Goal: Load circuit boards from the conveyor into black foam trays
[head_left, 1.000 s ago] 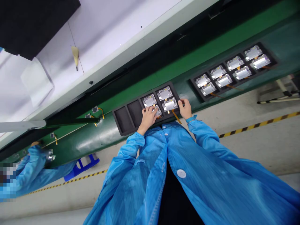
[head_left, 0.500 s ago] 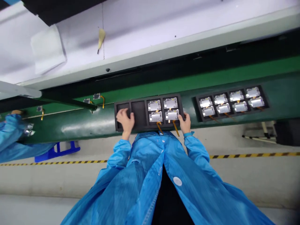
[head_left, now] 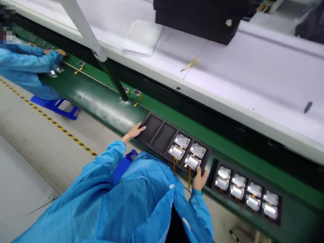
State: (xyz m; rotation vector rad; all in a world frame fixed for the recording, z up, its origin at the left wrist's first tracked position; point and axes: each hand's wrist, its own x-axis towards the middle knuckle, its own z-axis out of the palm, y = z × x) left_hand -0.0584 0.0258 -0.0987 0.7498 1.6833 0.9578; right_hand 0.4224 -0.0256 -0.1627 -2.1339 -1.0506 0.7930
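A black foam tray (head_left: pixel 165 136) lies in front of me on the green bench. Its two left compartments are bare, and its two right ones hold silver circuit boards (head_left: pixel 182 140) with orange flex cables hanging over the near edge. My left hand (head_left: pixel 135 131) grips the tray's left end, thumb on top and fingers mostly hidden. At the lower right corner, my right hand (head_left: pixel 200 179) holds the same tray with its thumb on the rim, close to a board.
A second black tray (head_left: pixel 280 211) full of boards lies to the right. Small boards (head_left: pixel 137 92) sit along the green strip (head_left: pixel 101 81). A post (head_left: pixel 111 76) rises at the left. Another person's arms (head_left: pixel 32 59) work at far left. A white shelf (head_left: pixel 240 84) runs behind.
The view has turned and tilted. My left hand has gone from above the left compartment to the tray's left edge and now grips it. My right hand stays at the right corner.
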